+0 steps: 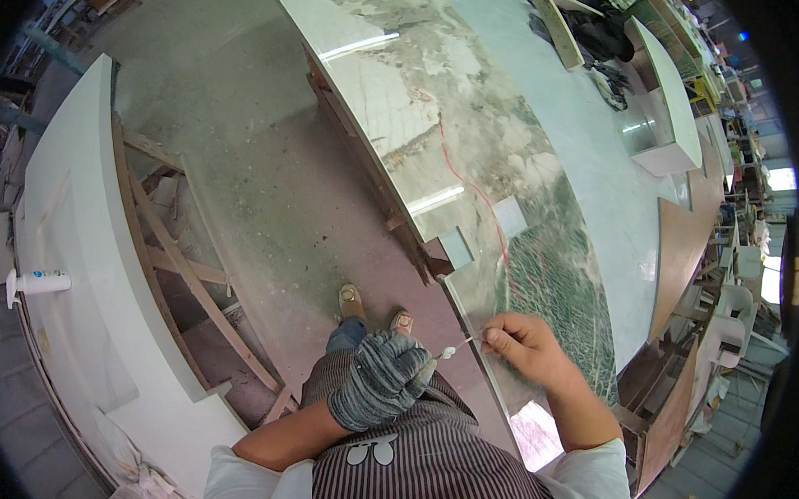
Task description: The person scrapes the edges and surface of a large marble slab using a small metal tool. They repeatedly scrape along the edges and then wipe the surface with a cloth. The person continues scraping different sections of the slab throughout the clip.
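Note:
My left hand (379,381), in a grey knitted glove, is closed in front of my striped apron (407,458). At its fingertips sits a small white lump (448,352), on something thin whose kind I cannot make out. A thin pinkish strand (467,342) spans from the lump to my right hand (523,344). That hand is bare, thumb and fingers pinched together on the strand's end, above the near edge of the polished stone slab (498,173). The slab has white, brown and green veining. Along it runs a red cord (462,176), its near end close to my right hand.
A pale square piece (510,216) lies on the slab beside a square cutout (456,248). To the left, a white panel (84,233) on a wooden frame bears a white pump bottle (41,283). A white box-shaped piece (668,128) and dark bags (600,34) stand at the far right.

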`<state>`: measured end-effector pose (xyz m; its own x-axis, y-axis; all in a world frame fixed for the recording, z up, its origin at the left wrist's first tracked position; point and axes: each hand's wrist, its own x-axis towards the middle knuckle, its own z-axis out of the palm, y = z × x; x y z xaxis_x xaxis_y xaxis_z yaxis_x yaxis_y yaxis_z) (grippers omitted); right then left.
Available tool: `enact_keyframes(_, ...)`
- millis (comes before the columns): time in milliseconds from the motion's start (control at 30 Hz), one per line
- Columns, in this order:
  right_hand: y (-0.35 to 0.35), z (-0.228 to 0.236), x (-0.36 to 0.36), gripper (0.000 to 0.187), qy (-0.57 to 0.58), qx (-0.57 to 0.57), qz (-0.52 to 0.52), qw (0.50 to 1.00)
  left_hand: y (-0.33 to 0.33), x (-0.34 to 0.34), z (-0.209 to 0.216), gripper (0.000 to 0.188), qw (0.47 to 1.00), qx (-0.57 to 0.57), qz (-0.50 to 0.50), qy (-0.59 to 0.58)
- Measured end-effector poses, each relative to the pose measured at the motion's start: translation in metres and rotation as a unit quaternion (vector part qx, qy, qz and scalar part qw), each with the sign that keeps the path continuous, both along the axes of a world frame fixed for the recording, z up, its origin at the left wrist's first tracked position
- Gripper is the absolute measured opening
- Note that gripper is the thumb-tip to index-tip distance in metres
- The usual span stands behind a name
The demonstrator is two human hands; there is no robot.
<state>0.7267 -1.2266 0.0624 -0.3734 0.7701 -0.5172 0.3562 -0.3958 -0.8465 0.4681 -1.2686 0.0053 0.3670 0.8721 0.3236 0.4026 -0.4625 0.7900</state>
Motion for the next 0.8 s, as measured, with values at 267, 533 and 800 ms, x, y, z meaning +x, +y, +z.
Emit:
enact_keyframes(267, -0.017, 0.014, 0.006, 0.036, 0.02, -0.11, -0.026, 0.993, -0.009, 0.003, 0.018, 0.019, 0.995, 0.071, -0.062, 0.037)
enact_keyframes(533, -0.03, 0.017, 0.02, 0.029, 0.109, -0.157, -0.007, 0.982, -0.011, 0.002, 0.032, 0.036, 0.982, 0.145, -0.049, 0.108)
enact_keyframes(800, -0.051, 0.031, 0.048, 0.024, 0.143, -0.07, -0.19, 0.969, -0.004, 0.01, 0.029, 0.014, 0.998, 0.005, 0.061, 0.014)
